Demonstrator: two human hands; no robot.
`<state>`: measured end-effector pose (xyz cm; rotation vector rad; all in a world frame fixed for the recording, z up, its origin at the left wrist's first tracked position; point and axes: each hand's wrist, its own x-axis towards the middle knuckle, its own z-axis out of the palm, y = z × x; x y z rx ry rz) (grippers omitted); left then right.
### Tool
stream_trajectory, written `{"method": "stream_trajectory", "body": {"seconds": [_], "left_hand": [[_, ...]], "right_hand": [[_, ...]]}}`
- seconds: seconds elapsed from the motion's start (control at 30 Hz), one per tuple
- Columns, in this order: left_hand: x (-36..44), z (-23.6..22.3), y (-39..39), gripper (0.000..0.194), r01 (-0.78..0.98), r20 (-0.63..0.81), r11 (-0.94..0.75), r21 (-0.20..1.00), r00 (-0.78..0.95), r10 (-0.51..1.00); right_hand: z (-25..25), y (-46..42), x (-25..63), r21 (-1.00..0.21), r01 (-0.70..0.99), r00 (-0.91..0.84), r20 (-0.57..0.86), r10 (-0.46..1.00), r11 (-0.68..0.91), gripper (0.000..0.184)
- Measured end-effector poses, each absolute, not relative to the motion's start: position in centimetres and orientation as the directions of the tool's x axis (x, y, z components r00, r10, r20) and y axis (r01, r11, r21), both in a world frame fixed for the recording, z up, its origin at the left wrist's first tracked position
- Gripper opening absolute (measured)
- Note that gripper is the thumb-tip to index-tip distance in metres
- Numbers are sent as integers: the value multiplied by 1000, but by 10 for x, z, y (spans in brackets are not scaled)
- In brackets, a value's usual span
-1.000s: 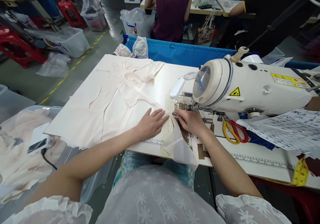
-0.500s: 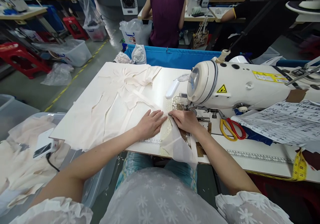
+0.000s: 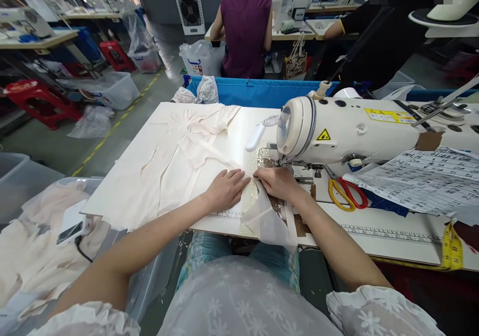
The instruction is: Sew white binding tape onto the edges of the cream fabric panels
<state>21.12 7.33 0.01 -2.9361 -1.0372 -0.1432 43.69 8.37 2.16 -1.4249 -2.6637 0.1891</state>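
Note:
A pale sheer fabric piece [image 3: 267, 218] lies before the sewing machine [image 3: 299, 126], its lower part hanging over the table's front edge. My right hand [image 3: 279, 181] is closed in a pinch on its upper edge, close by the needle area. To its left, my left hand [image 3: 226, 188] rests on the table and fabric edge, fingers stretched out and lying flat. The two hands' fingertips nearly meet. Several cream fabric pieces [image 3: 179, 151] spread over the table's left side, one strip reaching toward my left fingers. The needle itself is too small to make out.
Right of the machine's foot lie scissors [image 3: 346, 193], handwritten sheets [image 3: 407, 181] and a yellow tape measure [image 3: 452, 246]. A plastic bin [image 3: 142, 296] with cream fabric and a white device [image 3: 71, 226] stands at left. A person in purple [image 3: 245, 31] sits beyond the blue cloth trough [image 3: 258, 91].
The view has tilted and shifted slightly, so the background sits lower in the picture. Both hands and the fabric stay almost in place.

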Motion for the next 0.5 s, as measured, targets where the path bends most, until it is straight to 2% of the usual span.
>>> {"method": "stream_trajectory", "body": {"seconds": [0.1,0.2,0.3,0.4,0.47,0.5], "left_hand": [[211,11,81,42,604,103,-794,59,788,607],[205,23,104,41,584,91,-781,222,785,612],[198,29,137,42,635,85,-703,319,720,689],[191,20,167,41,661,-22,-621,422,692,722],[189,8,182,38,689,-22,-581,433,653,757],[189,1,188,37,696,37,-578,425,625,780]], "right_hand": [[31,77,434,-169,843,-514,26,857,511,25],[41,65,435,-167,871,-466,21,885,462,20],[45,45,449,-148,914,-376,34,926,377,24],[42,22,478,-125,969,-208,51,977,213,24],[39,10,501,-107,993,-52,60,997,58,22],[37,8,513,-100,995,29,67,997,-22,21]]}}
